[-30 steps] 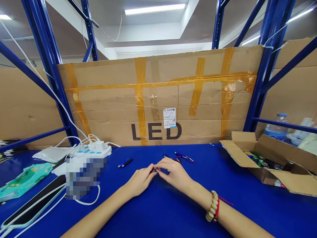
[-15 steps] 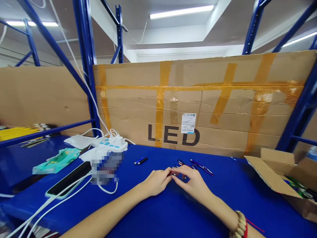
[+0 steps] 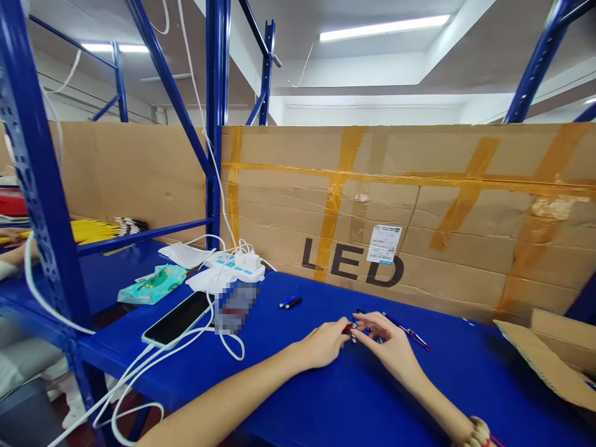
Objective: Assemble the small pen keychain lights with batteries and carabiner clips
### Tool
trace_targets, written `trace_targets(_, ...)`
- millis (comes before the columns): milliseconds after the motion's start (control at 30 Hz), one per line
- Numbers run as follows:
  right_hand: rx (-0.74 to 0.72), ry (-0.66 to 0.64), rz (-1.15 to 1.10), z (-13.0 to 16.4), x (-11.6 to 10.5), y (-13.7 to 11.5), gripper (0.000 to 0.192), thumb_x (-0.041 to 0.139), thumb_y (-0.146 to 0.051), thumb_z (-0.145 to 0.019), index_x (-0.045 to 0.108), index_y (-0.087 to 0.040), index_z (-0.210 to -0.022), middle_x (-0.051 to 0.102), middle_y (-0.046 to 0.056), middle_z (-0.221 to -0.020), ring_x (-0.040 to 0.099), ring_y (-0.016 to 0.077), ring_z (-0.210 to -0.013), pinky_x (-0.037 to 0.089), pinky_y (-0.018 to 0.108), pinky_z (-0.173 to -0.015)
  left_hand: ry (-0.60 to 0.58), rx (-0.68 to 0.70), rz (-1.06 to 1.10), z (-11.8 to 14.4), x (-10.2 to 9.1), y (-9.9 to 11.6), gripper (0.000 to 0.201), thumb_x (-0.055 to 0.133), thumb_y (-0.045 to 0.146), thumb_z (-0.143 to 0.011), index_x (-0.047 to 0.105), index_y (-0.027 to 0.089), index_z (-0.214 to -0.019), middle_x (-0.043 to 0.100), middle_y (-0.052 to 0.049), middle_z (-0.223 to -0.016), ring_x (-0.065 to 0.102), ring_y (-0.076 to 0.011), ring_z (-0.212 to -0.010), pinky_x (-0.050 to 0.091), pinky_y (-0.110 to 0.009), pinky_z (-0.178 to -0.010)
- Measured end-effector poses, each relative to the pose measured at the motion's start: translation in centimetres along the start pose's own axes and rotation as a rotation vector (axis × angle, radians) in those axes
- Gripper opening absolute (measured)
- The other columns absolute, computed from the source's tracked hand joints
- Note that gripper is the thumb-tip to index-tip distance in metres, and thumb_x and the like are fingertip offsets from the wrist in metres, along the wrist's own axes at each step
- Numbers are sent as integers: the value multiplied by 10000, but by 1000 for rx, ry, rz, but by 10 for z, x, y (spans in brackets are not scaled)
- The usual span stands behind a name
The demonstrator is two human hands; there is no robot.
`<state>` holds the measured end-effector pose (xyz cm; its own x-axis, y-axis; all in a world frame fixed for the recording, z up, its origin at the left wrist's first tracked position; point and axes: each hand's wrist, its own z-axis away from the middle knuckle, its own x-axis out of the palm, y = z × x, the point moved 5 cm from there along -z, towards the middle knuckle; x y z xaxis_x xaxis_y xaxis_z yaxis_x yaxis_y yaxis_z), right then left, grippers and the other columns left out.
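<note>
My left hand (image 3: 326,344) is closed on a small dark red piece (image 3: 347,328) with shiny metal at its end; the fingers hide most of it. Close against it, my right hand (image 3: 384,338) has thumb and index finger pinched together at the metal end; what they hold is too small to make out. Behind the right hand lies a slim purple pen (image 3: 412,332), partly covered by the fingers. Small dark and metallic bits show under that hand. To the left, two short pen pieces (image 3: 291,303), one blue and one black, lie side by side on the blue table (image 3: 298,410).
On the left are a phone (image 3: 179,318), a white power strip (image 3: 242,267) with tangled cables, and a green soft pack (image 3: 156,284). An open cardboard box (image 3: 554,357) stands at right. Taped cardboard (image 3: 279,205) walls the back. Another person's hand (image 3: 16,239) shows far left.
The view has turned left, so everything sits further right and more of the left side shows. My hands stay together, with the red piece showing more clearly.
</note>
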<state>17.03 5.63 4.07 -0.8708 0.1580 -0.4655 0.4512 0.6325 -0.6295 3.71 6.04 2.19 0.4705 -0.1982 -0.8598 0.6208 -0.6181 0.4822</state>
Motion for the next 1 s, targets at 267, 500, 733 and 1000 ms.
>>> trace_targets(267,-203,-139,321,7,-1,-13,253,487,-398,-872,629,-191,-899,600,48,-830,555,118,-615,459,225,-524,124,155,-13,-8,-3,-6,215,325,166,-939,516,206,-1030,569,-39,-993,504,-174,-938,408,-285,-859)
trace_targets(500,-144,-349,453,7,-2,2,201,553,-386,-839,635,-203,-828,624,10,-814,573,111,-603,450,222,-586,49,227,-516,-3,-10,2,411,289,31,-883,587,230,-1084,522,-90,-1043,470,-242,-959,379,-356,-801)
trace_targets(733,-102,-382,489,11,1,9,196,533,-322,-852,641,-227,-984,644,21,-899,606,129,-658,461,216,-579,123,242,-614,-7,-12,6,433,319,0,-855,496,187,-1203,479,-121,-1187,436,-263,-1031,362,-378,-824)
trace_targets(1000,-171,-464,521,15,14,-5,281,441,-339,-904,624,-263,-1103,612,35,-978,602,151,-874,475,239,-754,293,73,-385,-6,-14,-2,174,422,209,-907,591,182,-940,565,-53,-978,474,-215,-904,387,-349,-773)
